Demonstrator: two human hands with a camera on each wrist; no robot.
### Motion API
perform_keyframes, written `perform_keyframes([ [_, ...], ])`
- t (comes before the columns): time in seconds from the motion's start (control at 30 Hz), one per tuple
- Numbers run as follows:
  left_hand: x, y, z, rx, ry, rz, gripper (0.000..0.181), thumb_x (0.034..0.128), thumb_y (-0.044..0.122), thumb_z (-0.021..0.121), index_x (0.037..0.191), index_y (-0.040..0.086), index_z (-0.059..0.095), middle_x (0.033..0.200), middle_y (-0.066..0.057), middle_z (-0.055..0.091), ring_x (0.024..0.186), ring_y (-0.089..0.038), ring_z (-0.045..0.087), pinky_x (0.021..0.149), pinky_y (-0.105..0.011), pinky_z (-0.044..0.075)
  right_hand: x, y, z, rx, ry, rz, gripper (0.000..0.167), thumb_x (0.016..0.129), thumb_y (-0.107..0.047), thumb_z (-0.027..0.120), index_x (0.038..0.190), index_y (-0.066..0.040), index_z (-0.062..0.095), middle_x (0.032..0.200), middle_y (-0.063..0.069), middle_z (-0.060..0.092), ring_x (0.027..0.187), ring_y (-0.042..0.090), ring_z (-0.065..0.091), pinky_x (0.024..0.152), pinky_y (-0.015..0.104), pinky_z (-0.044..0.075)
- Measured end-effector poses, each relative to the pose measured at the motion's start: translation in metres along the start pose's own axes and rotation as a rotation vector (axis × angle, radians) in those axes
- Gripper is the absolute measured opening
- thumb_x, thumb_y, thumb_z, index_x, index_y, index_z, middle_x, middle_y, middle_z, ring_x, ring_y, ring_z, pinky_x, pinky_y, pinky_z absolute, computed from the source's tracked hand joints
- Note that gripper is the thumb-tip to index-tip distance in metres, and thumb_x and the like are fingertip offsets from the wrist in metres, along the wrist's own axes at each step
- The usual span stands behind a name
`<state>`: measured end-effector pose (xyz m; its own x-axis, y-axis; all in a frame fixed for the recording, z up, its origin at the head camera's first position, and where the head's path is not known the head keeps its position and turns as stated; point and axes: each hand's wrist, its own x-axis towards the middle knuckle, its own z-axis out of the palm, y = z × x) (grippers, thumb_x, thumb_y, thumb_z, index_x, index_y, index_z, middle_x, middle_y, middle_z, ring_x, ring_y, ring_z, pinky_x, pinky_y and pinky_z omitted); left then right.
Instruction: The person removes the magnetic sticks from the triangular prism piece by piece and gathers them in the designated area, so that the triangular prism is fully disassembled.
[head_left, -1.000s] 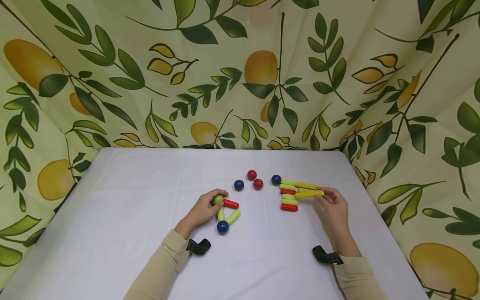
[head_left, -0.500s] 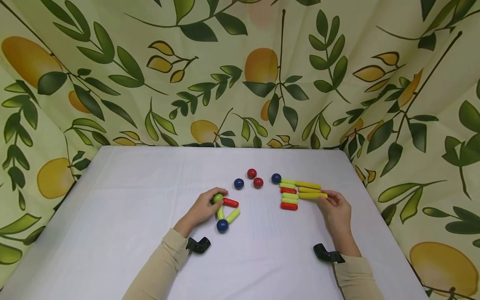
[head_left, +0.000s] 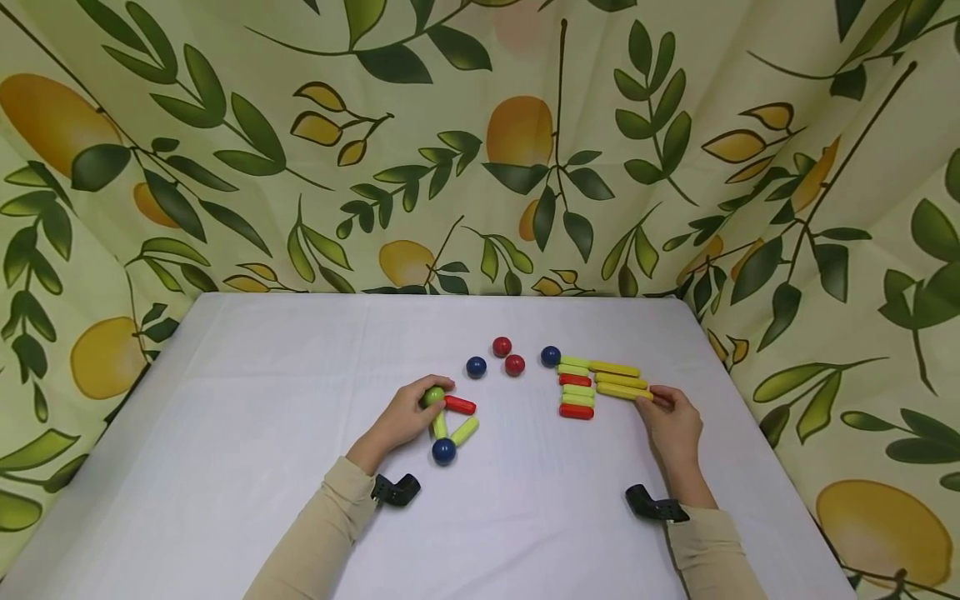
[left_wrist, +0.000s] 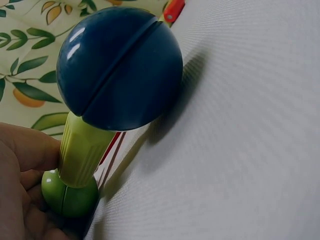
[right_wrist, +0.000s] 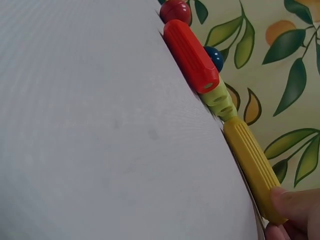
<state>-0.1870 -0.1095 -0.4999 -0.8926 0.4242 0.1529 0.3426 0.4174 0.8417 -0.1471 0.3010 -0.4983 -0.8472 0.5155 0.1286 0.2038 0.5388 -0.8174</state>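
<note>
My left hand (head_left: 405,414) grips a green ball (head_left: 433,395) that joins a red rod (head_left: 460,405) and a short lime rod (head_left: 439,427). A blue ball (head_left: 444,451) sits at the near corner of this shape, with a second lime rod (head_left: 466,431) slanting off it. In the left wrist view, the thumb or a finger lies beside the lime rod (left_wrist: 86,150). My right hand (head_left: 675,427) pinches the right end of a long yellow rod (head_left: 622,391). Beyond that rod lie two more yellow rods (head_left: 615,368).
Short lime and red rods (head_left: 576,398) lie stacked in a row left of the yellow ones. A blue ball (head_left: 551,357) touches the row's far end. Two red balls (head_left: 514,365) and another blue ball (head_left: 476,367) rest on the white tablecloth (head_left: 300,358) between the hands.
My right hand has shifted slightly right with the yellow rod. Its left end, which overlapped the short rods, now lies beside the other yellow rods. My left hand has stayed put.
</note>
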Motion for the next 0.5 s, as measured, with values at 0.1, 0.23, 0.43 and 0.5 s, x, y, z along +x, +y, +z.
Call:
perform_keyframes([
  [0.1, 0.000, 0.000, -0.001, 0.005, 0.001, 0.003, 0.030, 0.0914, 0.006, 0.058, 0.121, 0.007, 0.059, 0.123, -0.008, 0.063, 0.123, -0.026, 0.053, 0.109, -0.045, 0.038, 0.002, 0.000, 0.002, 0.010, -0.003, -0.014, 0.034, 0.087, -0.012, 0.068, 0.116, 0.003, 0.059, 0.110, 0.022, 0.064, 0.089, 0.011, 0.059, 0.063, -0.003, 0.038],
  [0.23, 0.000, 0.000, -0.001, 0.005, 0.005, 0.008, 0.030, 0.0915, 0.006, 0.058, 0.121, 0.007, 0.059, 0.123, -0.009, 0.063, 0.124, -0.027, 0.053, 0.109, -0.045, 0.038, 0.003, 0.000, 0.003, 0.029, -0.007, -0.034, 0.036, 0.087, -0.008, 0.065, 0.119, 0.007, 0.055, 0.114, 0.025, 0.060, 0.103, 0.030, 0.061, 0.070, -0.004, 0.040],
  [0.43, -0.001, -0.001, 0.001, 0.008, 0.014, 0.024, 0.030, 0.0918, 0.005, 0.057, 0.122, 0.005, 0.059, 0.124, -0.011, 0.062, 0.125, -0.028, 0.052, 0.109, -0.045, 0.038, -0.001, -0.008, -0.001, 0.033, 0.044, -0.034, 0.039, 0.091, -0.010, 0.058, 0.127, 0.003, 0.052, 0.124, 0.021, 0.056, 0.118, 0.033, 0.055, 0.099, 0.038, 0.048],
  [0.5, -0.002, -0.001, 0.001, 0.012, 0.020, 0.030, 0.030, 0.0916, 0.005, 0.057, 0.122, 0.005, 0.059, 0.125, -0.011, 0.062, 0.125, -0.029, 0.051, 0.109, -0.045, 0.037, -0.005, -0.013, -0.002, 0.060, 0.044, -0.036, 0.039, 0.092, -0.011, 0.057, 0.128, 0.000, 0.052, 0.128, 0.018, 0.055, 0.121, 0.032, 0.053, 0.101, 0.043, 0.045],
])
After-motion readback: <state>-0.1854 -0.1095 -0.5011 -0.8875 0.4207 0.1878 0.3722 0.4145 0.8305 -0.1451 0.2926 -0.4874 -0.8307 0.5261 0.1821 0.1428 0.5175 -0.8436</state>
